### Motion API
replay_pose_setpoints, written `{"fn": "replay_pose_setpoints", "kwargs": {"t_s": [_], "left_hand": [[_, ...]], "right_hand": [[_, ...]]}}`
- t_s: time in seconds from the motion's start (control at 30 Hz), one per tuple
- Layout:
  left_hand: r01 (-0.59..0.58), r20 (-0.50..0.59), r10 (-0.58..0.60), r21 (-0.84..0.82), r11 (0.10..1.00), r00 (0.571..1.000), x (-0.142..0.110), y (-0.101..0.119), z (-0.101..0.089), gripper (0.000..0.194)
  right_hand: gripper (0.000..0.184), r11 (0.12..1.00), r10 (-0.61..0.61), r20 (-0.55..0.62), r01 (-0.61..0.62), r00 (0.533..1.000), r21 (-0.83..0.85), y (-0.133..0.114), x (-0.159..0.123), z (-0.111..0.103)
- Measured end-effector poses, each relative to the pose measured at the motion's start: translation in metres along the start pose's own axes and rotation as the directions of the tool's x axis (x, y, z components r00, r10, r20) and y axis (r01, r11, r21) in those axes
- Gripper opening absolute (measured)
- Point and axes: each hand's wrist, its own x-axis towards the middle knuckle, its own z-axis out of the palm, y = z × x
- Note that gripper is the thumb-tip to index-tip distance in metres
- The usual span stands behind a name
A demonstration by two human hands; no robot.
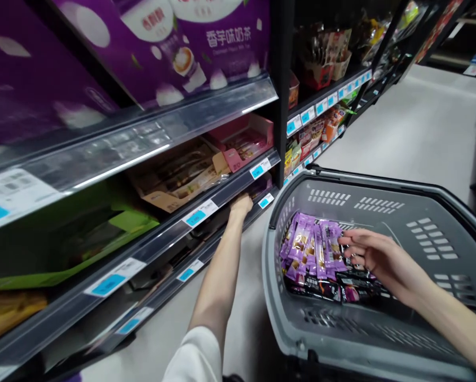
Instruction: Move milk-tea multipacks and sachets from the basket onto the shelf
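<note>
My left hand (241, 205) reaches into the bottom shelf, just under the middle shelf's edge. Its fingers are hidden from me, so what they touch does not show. Close by, at the far end of that shelf, purple packaging (262, 184) is partly visible. My right hand (371, 254) is inside the grey shopping basket (275, 313), fingers stretched out and holding nothing. Its fingertips are at the edge of a pile of small purple snack packets (301, 241); whether they touch is unclear. Darker packets (321, 288) lie beneath and in front of the purple ones.
Above my left hand are a brown carton (174, 185) of wrapped snacks and a pink carton (238, 154). Large purple milk tea boxes (222, 48) fill the upper shelf. A dark shelf post (280, 79) stands ahead. Pale aisle floor (381, 132) extends beyond the basket.
</note>
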Motion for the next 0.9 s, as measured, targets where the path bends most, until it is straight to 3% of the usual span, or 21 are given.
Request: {"fn": "replay_pose_setpoints", "kwargs": {"t_s": [0.13, 0.27, 0.33, 0.47, 0.57, 0.67, 0.73, 0.8, 0.87, 0.9], "left_hand": [[-0.043, -0.026, 0.043, -0.004, 0.999, 0.999, -0.007, 0.001, -0.009, 0.044], [-0.165, -0.050, 0.163, -0.026, 0.986, 0.985, -0.019, 0.009, -0.030, 0.051], [-0.243, -0.035, 0.241, -0.032, 0.970, 0.970, -0.029, 0.017, -0.042, 0.053], [-0.377, 0.112, 0.378, -0.025, 0.926, 0.919, -0.057, 0.036, -0.063, 0.045], [-0.426, 0.179, 0.420, -0.006, 0.905, 0.890, -0.080, 0.049, -0.084, 0.038], [-0.455, 0.140, 0.448, 0.019, 0.890, 0.883, -0.105, 0.061, -0.119, 0.037], [-0.485, 0.042, 0.484, 0.021, 0.874, 0.874, -0.126, 0.072, -0.146, 0.038], [-0.563, -0.156, 0.555, -0.002, 0.827, 0.817, -0.150, 0.087, -0.169, 0.037], [-0.693, -0.271, 0.656, -0.068, 0.717, 0.705, -0.170, 0.106, -0.178, 0.035], [-0.773, -0.283, 0.726, -0.105, 0.626, 0.627, -0.178, 0.117, -0.176, 0.033]], "right_hand": [[0.023, 0.997, -0.026, 0.025, 0.028, 0.999, -0.067, 0.003, 0.003, 0.002], [0.023, 0.952, -0.115, 0.098, 0.137, 0.989, -0.275, 0.011, 0.014, -0.001], [0.025, 0.871, -0.167, 0.176, 0.229, 0.970, -0.436, 0.019, 0.023, -0.007], [0.038, 0.582, -0.232, 0.356, 0.422, 0.905, -0.695, 0.044, 0.043, -0.020], [0.040, 0.535, -0.136, 0.398, 0.405, 0.907, -0.741, 0.068, 0.057, -0.025], [0.042, 0.489, -0.057, 0.401, 0.376, 0.914, -0.787, 0.086, 0.068, -0.027], [0.043, 0.358, -0.031, 0.422, 0.404, 0.906, -0.842, 0.092, 0.074, -0.025], [0.049, 0.220, -0.025, 0.439, 0.433, 0.898, -0.874, 0.093, 0.080, -0.019], [0.058, 0.075, -0.039, 0.490, 0.491, 0.871, -0.868, 0.090, 0.087, -0.009], [0.061, -0.031, -0.040, 0.545, 0.544, 0.837, -0.838, 0.088, 0.091, -0.002]]}}
